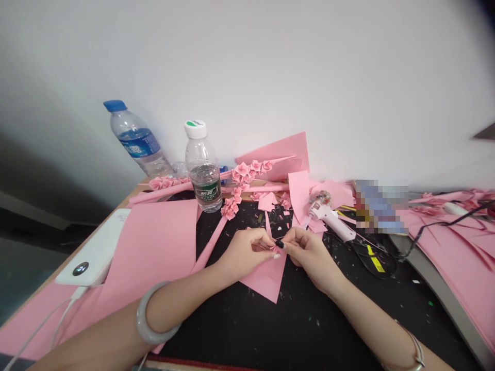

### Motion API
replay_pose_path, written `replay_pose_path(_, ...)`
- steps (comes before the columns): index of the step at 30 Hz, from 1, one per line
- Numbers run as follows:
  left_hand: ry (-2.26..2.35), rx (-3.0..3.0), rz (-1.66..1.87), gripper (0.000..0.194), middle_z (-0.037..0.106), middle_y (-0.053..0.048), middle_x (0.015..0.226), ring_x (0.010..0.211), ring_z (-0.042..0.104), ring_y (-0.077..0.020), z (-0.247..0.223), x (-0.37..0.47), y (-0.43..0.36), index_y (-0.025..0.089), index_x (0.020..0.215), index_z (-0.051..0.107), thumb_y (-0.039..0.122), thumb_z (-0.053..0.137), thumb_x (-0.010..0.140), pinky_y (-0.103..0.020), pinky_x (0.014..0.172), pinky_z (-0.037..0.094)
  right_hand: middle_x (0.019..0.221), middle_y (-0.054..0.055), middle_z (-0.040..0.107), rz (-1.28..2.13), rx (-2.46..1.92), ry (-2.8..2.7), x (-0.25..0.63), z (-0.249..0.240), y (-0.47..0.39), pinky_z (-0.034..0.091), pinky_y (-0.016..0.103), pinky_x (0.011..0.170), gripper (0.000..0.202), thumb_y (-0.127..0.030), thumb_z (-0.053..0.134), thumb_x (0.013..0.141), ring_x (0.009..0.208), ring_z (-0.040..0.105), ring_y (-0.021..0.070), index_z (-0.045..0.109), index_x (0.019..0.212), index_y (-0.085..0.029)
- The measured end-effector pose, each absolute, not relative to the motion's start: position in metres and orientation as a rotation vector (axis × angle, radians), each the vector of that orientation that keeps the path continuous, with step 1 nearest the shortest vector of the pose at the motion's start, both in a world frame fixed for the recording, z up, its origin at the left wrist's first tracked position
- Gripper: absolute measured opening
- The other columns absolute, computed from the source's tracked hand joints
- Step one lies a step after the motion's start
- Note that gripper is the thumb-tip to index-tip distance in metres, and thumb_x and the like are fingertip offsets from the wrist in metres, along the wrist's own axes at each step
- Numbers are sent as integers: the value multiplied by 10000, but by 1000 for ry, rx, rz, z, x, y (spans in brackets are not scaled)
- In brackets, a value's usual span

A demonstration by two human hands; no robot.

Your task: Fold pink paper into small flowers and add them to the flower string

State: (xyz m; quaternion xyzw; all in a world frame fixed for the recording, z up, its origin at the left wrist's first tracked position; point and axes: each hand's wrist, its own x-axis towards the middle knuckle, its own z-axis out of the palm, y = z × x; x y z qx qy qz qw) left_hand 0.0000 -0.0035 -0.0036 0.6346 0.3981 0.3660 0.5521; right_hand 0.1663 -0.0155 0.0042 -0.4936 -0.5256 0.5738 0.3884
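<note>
Above the black mat, my left hand (253, 252) and my right hand (307, 252) meet fingertip to fingertip. Both pinch a small piece of pink paper (275, 249), mostly covered by the fingers, so its shape is unclear. Under them lies a flat sheet of pink paper (266, 281). Just beyond my hands, folded pink paper flowers (230, 207) sit along a rolled paper stem (211, 245). A white hot glue gun (332, 219) rests on its side to the right of my right hand.
A clear water bottle (204, 175) stands behind the flowers, and a blue-capped bottle (139, 139) leans at the back left. A white power bank (95, 252) with a cable lies left. Large pink sheets (158, 232) cover the left side. Paper scraps dot the black mat (247, 330).
</note>
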Motion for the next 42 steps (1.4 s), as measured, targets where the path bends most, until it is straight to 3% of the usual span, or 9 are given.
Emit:
replay_pose_path(10, 898, 1665, 841, 47, 617, -36, 785, 769, 579, -146, -7, -1, -4, 137, 698, 613, 182, 624, 691, -261, 716, 464, 433, -118, 244, 1927, -1155, -1007, 174, 0, -13, 62, 179, 368, 267, -299, 673, 686, 387, 121, 15, 453, 636, -156)
replay_pose_path(23, 881, 1474, 828, 113, 614, -31, 757, 740, 590, -144, -4, 1, -3, 128, 682, 577, 187, 667, 646, -275, 708, 475, 444, -109, 279, 1911, -1145, -936, 174, -1, -11, 68, 166, 351, 240, -267, 680, 683, 376, 127, 6, 473, 654, -148)
replay_pose_path(29, 792, 1096, 841, 258, 629, -32, 765, 728, 605, -129, -5, 0, 3, 123, 775, 533, 165, 716, 598, -268, 688, 484, 477, -106, 235, 1674, -1042, -1018, 170, 11, -14, 84, 176, 356, 195, -338, 558, 787, 386, 114, 29, 446, 750, -182)
replay_pose_path(32, 761, 995, 871, 291, 616, -36, 820, 746, 601, -123, -7, -1, 6, 127, 843, 533, 174, 710, 617, -271, 698, 487, 497, -95, 238, 1471, -1083, -1173, 173, 15, -16, 134, 179, 354, 169, -358, 475, 828, 385, 152, 44, 452, 792, -195)
replay_pose_path(35, 762, 981, 934, 308, 604, -45, 859, 785, 592, -128, -9, -2, 8, 130, 886, 538, 169, 703, 629, -276, 721, 487, 564, -50, 368, 909, -1292, -1456, 179, 15, -13, 270, 204, 412, 112, -287, 465, 822, 440, 321, 78, 487, 879, -192)
replay_pose_path(39, 792, 1034, 986, 267, 607, -55, 867, 806, 592, -139, -8, -3, 10, 127, 875, 552, 181, 686, 651, -281, 731, 489, 848, 70, 518, 44, -1564, -1734, 193, 10, -1, 402, 313, 654, 307, -147, 473, 737, 716, 486, 183, 461, 1044, -155)
replay_pose_path(42, 829, 1055, 998, 262, 612, -51, 857, 807, 603, -148, -7, -4, 11, 132, 870, 552, 194, 683, 652, -278, 722, 492, 1052, 169, 471, -341, -1882, -1750, 207, 5, 11, 388, 411, 741, 412, -154, 488, 688, 923, 456, 301, 453, 1095, -107)
